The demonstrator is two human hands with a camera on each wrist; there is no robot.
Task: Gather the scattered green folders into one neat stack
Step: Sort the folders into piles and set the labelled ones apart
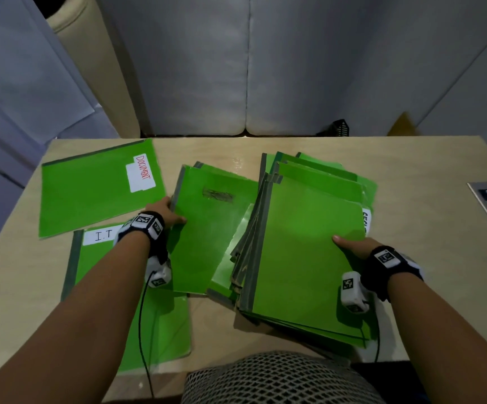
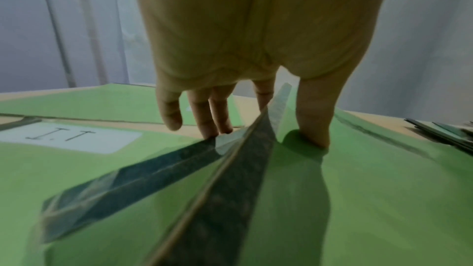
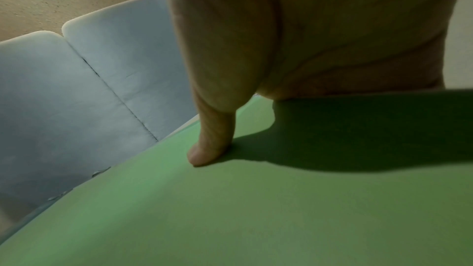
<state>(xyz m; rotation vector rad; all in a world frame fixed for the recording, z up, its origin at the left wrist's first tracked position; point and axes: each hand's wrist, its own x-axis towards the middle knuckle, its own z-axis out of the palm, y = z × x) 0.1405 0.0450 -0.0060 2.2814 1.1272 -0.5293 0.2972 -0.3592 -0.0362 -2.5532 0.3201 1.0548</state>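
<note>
Left hand [image 1: 163, 212] pinching the taped spine of the middle folder [image 1: 210, 228]: thumb on top, fingers [image 2: 204, 126] curled under the lifted edge. Long axis running 12 to 6 on the bench [image 1: 426, 199]. Ragged stack [image 1: 303, 252] lying at 3 o'clock from that grip, already overlapping the folder's right edge. Right hand [image 1: 353, 246] clamping the stack's right edge, thumb flat on top, fingers hidden beneath. Probably next: a carry toward 3 o'clock, by the nearer left hand. DOCUMENT folder [image 1: 96, 188] at 10 o'clock and I.T folder [image 1: 166, 325] at 7 not yet gathered.
</note>
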